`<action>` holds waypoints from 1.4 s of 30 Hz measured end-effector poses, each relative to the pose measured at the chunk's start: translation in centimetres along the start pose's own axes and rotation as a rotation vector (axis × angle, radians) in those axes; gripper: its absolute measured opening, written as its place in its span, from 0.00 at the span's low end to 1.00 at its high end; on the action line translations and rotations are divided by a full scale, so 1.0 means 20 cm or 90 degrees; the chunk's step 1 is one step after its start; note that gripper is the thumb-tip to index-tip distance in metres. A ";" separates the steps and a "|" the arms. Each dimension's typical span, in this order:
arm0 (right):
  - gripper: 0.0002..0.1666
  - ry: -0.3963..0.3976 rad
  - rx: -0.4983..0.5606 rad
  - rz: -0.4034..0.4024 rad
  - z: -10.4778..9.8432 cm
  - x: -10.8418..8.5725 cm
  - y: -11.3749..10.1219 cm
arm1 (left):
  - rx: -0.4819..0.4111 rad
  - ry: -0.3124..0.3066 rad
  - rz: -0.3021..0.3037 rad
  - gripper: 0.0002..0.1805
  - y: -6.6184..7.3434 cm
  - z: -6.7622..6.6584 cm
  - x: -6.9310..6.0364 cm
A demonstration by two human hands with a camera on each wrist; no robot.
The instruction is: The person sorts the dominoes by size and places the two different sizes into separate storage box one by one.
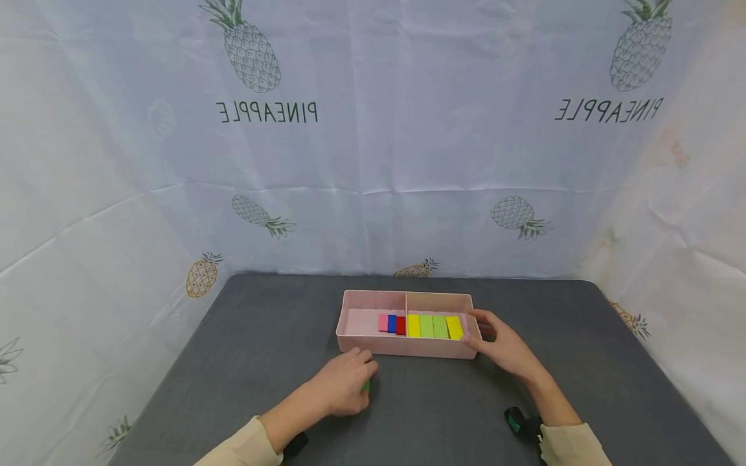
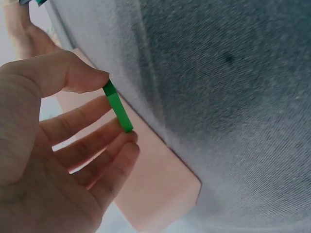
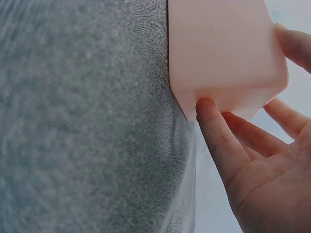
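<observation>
My left hand (image 1: 342, 383) pinches a thin green block (image 2: 119, 109) between thumb and fingertips, just in front of a pink two-compartment box (image 1: 402, 347). In the head view, the fingers hide most of this block. My right hand (image 1: 506, 349) grips the box's right end, its thumb at the front rim and its fingers at the end wall (image 3: 228, 99). Pink (image 1: 383, 323), blue (image 1: 392, 323) and red (image 1: 401, 325) blocks lie against the divider in the left compartment. The right compartment holds yellow blocks (image 1: 413, 325) and light green blocks (image 1: 427, 327) in a row.
The box stands on a dark grey cloth-covered table (image 1: 262, 336), towards its far edge. A white curtain (image 1: 373, 149) printed with pineapples hangs behind the table and along its sides. Dark straps (image 1: 524, 424) sit at the wrists.
</observation>
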State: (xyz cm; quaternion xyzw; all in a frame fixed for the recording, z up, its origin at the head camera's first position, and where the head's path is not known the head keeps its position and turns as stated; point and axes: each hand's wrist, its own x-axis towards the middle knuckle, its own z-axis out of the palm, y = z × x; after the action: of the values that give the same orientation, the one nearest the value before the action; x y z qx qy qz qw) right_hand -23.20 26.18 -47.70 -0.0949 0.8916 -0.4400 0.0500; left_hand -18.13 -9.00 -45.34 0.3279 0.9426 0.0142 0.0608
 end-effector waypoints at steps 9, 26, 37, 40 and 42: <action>0.44 0.000 0.001 0.001 0.00 0.00 0.00 | -0.048 0.093 0.055 0.16 -0.02 -0.07 -0.02; 0.46 0.000 0.000 0.013 0.00 0.00 -0.01 | -0.088 0.196 0.066 0.15 -0.09 -0.24 0.02; 0.47 -0.004 0.004 0.019 0.00 0.00 0.00 | -0.119 0.168 0.008 0.17 -0.13 -0.32 0.13; 0.46 -0.004 0.005 0.023 0.00 0.00 -0.01 | -0.113 0.156 0.004 0.17 -0.14 -0.33 0.17; 0.46 -0.005 0.003 0.024 0.00 0.00 -0.01 | -0.112 0.151 0.004 0.18 -0.16 -0.33 0.19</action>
State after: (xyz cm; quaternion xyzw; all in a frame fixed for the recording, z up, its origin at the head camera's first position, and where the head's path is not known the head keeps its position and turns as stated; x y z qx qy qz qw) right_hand -23.20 26.04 -47.63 -0.0794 0.8918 -0.4410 0.0623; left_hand -23.88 -9.00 -39.35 0.3202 0.9373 0.1358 -0.0226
